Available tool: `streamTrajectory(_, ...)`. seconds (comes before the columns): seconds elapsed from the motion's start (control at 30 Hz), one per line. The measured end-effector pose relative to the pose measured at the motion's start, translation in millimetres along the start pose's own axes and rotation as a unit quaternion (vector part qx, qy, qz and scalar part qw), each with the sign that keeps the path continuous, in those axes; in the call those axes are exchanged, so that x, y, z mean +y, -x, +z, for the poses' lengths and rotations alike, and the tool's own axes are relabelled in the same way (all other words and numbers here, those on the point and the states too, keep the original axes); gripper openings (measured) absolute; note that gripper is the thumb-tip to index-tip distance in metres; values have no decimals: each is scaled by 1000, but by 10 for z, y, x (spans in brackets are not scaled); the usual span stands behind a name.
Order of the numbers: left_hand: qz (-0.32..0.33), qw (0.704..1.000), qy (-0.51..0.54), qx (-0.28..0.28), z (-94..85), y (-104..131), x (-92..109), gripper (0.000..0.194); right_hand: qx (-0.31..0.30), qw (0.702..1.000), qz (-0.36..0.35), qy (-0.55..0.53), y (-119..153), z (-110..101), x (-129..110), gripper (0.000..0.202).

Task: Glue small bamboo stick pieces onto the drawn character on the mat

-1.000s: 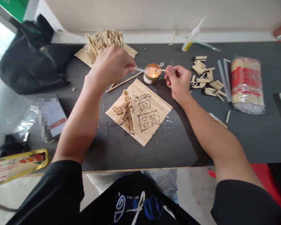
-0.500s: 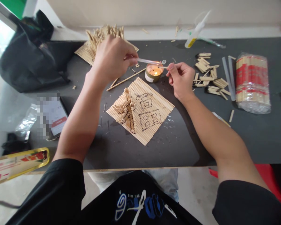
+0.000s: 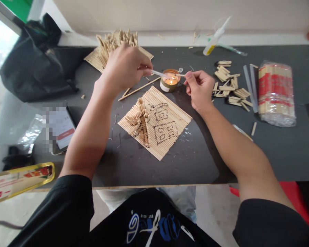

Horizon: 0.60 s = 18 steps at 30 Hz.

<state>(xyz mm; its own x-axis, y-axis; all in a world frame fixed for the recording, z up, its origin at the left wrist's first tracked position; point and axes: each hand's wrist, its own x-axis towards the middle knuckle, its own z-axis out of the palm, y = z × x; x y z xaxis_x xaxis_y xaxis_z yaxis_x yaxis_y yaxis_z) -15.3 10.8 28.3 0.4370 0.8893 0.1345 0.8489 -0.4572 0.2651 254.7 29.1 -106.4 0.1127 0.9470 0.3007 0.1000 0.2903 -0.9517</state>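
My left hand (image 3: 130,63) pinches a translucent glue stick (image 3: 158,73), its far end tilted down over the lit candle (image 3: 166,85) in a small tin. From the other side, my right hand (image 3: 199,87) holds a short wooden stick (image 3: 180,75) between thumb and fingers, its tip just above the tin's rim near the flame. Below the candle lies a mat of joined sticks (image 3: 175,109) with black character outlines drawn on it. Short upright sticks (image 3: 141,115) stand along the outline on its left part.
Behind my left hand sits another stick mat (image 3: 91,59) with many standing sticks. To the right are piles of short sticks (image 3: 229,85), two glue sticks (image 3: 250,87), and a wrapped stick bundle (image 3: 276,94). A glue bottle (image 3: 213,41), phone (image 3: 61,128) and black bag (image 3: 36,65) lie around.
The glue stick's far end has dipped from nearly level above the candle to lower over the tin. My right hand with its wooden stick has barely moved.
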Motion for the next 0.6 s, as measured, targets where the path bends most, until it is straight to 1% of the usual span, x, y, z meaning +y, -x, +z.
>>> streamTrajectory(0.07, -4, 1000, 11, -7, -26, 8, 5, 31, -4, 1000, -5, -6, -2, -4, 20, 47)
streamTrajectory(0.13, -16, 1000, -2, 9, -37, 20, 7, 30, -9, 1000, -13, -13, -4, -8, 36, 45)
streamTrajectory(0.2, -36, 998, -29, 40, -30, 29, -1, 32, -13, 1000, -21, -17, -2, -10, 41, 44)
streamTrajectory(0.27, -45, 996, -51, 56, -11, 31, -20, 35, -14, 1000, -26, -11, 4, -8, 36, 45)
streamTrajectory(0.37, -34, 996, -66, 43, 16, 24, -54, 36, -13, 1000, -27, -8, 18, -3, 24, 47)
streamTrajectory(0.5, -4, 998, -64, 26, 17, 26, -58, 24, -12, 1000, -19, -14, 20, -7, -9, 51)
streamTrajectory(0.53, -2, 997, -64, 34, 12, 31, -48, 21, -12, 1000, -17, -11, 18, -8, -35, 52)
streamTrajectory(0.57, -9, 996, -66, 58, 5, 38, -34, 19, -12, 1000, -16, -5, 17, -8, -75, 53)
streamTrajectory(0.6, -11, 996, -64, 64, -4, 46, -20, 18, -14, 1000, -16, 6, 18, -5, -133, 53)
